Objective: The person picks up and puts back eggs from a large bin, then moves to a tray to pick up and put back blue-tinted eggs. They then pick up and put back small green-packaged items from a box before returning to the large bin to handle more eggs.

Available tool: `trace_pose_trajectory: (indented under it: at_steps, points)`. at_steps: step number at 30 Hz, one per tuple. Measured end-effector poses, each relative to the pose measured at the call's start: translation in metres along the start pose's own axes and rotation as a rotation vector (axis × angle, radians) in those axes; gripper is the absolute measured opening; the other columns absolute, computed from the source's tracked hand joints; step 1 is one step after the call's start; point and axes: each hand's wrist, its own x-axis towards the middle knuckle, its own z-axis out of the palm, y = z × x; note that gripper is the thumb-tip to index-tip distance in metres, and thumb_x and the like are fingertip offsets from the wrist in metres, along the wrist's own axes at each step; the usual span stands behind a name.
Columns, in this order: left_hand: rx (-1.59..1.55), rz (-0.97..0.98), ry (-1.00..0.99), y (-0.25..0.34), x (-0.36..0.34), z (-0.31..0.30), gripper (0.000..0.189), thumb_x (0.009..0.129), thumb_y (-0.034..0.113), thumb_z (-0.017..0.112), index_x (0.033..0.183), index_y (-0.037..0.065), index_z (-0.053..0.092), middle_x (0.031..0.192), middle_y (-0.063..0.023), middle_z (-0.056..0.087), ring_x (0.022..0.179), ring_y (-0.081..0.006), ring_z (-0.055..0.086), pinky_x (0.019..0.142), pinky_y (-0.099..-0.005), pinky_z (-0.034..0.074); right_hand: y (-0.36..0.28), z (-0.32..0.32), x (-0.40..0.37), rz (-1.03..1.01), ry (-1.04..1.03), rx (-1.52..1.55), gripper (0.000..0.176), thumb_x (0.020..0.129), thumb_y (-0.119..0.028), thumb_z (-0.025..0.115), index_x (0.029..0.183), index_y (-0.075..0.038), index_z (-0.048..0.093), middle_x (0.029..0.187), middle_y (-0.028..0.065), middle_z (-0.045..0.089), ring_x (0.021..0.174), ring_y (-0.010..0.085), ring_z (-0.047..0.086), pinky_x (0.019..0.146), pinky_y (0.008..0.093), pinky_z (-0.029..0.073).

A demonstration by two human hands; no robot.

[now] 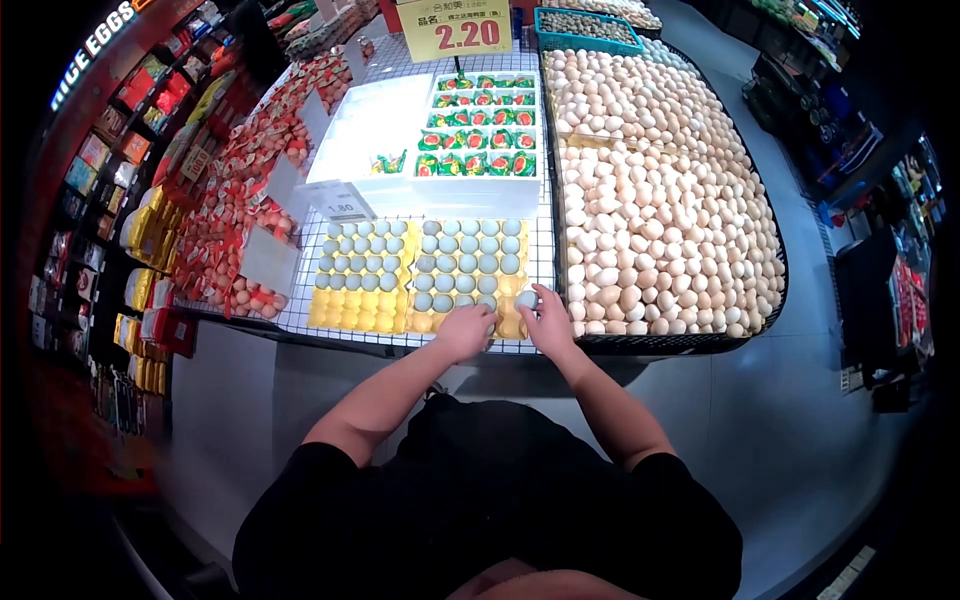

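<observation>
Two yellow egg trays sit side by side on a wire mesh shelf. The right tray (505, 327) holds several pale blue-green eggs, and both my hands are at its near edge. My right hand (548, 322) pinches one pale egg (526, 299) at the tray's near right corner. My left hand (466, 331) rests curled on the tray's front row, fingers down among the eggs; I cannot tell if it holds one. The left tray (340, 312) also carries several pale eggs, with empty cups in its front rows.
A large black wire bin (680, 345) heaped with loose tan eggs stands right of the trays. Behind them a white box (372, 125) holds green-and-red packets under a yellow 2.20 price sign (455, 28). Red-packaged eggs (235, 215) slope along the left. Grey floor lies to the right.
</observation>
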Motion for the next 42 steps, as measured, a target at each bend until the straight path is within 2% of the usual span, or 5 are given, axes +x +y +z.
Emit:
trace_pose_trajectory:
  at_steps: [10,16,25,34,42]
  points:
    - [-0.184,0.027,-0.072,-0.043,-0.001,-0.033,0.034,0.093,0.024,0.082,0.123,0.012,0.074,0.117,-0.0116,0.071,0.110,-0.0360,0.072,0.094,-0.0508,0.060,0.009,0.011,-0.003,0.209,0.189,0.120,0.052,0.094,-0.019,0.090,0.137,-0.001,0.069,0.099,0.0023,0.065,0.081,0.0105,0.058,0.076,0.0294,0.055]
    - [-0.607,-0.203,0.214,-0.118,-0.072,-0.083,0.043,0.085,0.022,0.091,0.123,0.011,0.074,0.122,-0.0132,0.068,0.112,-0.0376,0.071,0.096,-0.0444,0.060,-0.038,0.060,0.014,0.235,0.134,0.121,0.053,0.098,-0.012,0.086,0.141,0.002,0.060,0.124,0.0142,0.075,0.099,0.0150,0.075,0.085,0.0324,0.060]
    - [-0.465,-0.539,0.632,-0.312,-0.216,-0.091,0.038,0.087,0.013,0.081,0.123,0.006,0.070,0.125,-0.0175,0.067,0.118,-0.0409,0.068,0.102,-0.0468,0.058,-0.187,0.239,0.059,-0.023,-0.252,-0.068,0.053,0.091,-0.023,0.091,0.135,-0.004,0.069,0.110,0.0133,0.079,0.098,0.0238,0.079,0.089,0.0389,0.063]
    - [-0.502,-0.349,0.451,-0.347,-0.233,-0.090,0.039,0.088,0.011,0.081,0.125,0.005,0.072,0.122,-0.0177,0.071,0.117,-0.0405,0.070,0.100,-0.0469,0.058,-0.236,0.350,0.085,-0.291,-0.499,-0.353,0.047,0.088,-0.036,0.085,0.131,-0.021,0.074,0.124,0.0101,0.074,0.115,0.0367,0.075,0.096,0.0501,0.062]
    - [-0.479,-0.328,0.459,-0.360,-0.225,-0.081,0.042,0.088,0.015,0.079,0.128,0.004,0.074,0.121,-0.0183,0.072,0.114,-0.0409,0.071,0.099,-0.0489,0.059,-0.234,0.366,0.090,-0.338,-0.495,-0.330,0.043,0.090,-0.035,0.083,0.128,-0.016,0.074,0.122,0.0117,0.073,0.113,0.0380,0.074,0.094,0.0514,0.061]
